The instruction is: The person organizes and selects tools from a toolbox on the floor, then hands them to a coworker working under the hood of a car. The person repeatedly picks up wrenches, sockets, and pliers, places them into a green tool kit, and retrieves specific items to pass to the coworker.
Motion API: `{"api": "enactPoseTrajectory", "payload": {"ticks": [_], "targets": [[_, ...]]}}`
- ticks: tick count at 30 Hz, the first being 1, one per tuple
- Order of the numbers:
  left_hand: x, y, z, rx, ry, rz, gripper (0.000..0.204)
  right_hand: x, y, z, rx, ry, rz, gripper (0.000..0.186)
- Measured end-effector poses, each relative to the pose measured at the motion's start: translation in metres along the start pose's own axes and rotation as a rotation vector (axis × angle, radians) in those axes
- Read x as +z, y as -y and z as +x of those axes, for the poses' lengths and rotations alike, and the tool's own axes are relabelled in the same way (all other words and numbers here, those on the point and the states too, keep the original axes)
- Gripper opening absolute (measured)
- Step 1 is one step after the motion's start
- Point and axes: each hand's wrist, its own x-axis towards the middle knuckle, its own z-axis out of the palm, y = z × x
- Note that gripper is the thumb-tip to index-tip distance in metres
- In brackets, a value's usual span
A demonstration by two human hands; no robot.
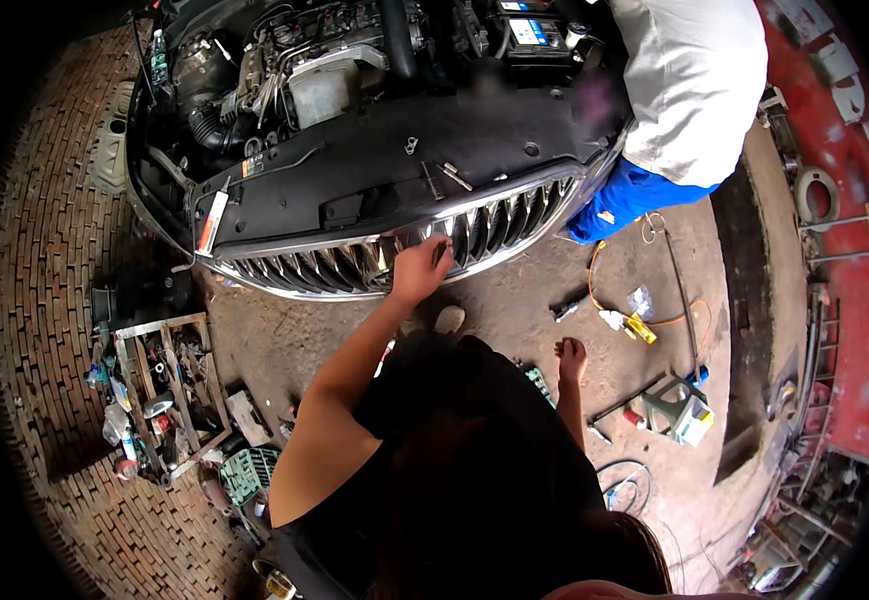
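Observation:
My left hand reaches forward to the middle of the car's chrome grille. Its fingers are bent and drawn together against the grille's centre; whatever they may hold is too small to make out. Lower and to the right, my right hand hangs above the floor with curled fingers, its inside hidden. Behind the grille lies a black plastic cover. On this cover rest a small metal cylindrical tool, a thin rod-like tool, a small metal clip and a white-and-orange tube.
Another person in a grey top leans at the car's right side. The engine bay is uncovered. On the floor are a yellow-handled tool, a grey-green stool and a hose. A wooden crate with clutter stands left.

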Motion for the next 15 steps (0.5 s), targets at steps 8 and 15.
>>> {"api": "enactPoseTrajectory", "payload": {"ticks": [8,15], "targets": [[-0.01,-0.017,0.095,0.179,-0.114,0.173,0.034,0.075,0.126,0.014,-0.133,0.157,-0.269,0.02],[0.003,-0.009,0.131,0.178,-0.033,0.367,0.038,0.153,0.253,0.06,-0.508,0.368,-0.299,0.017]]}}
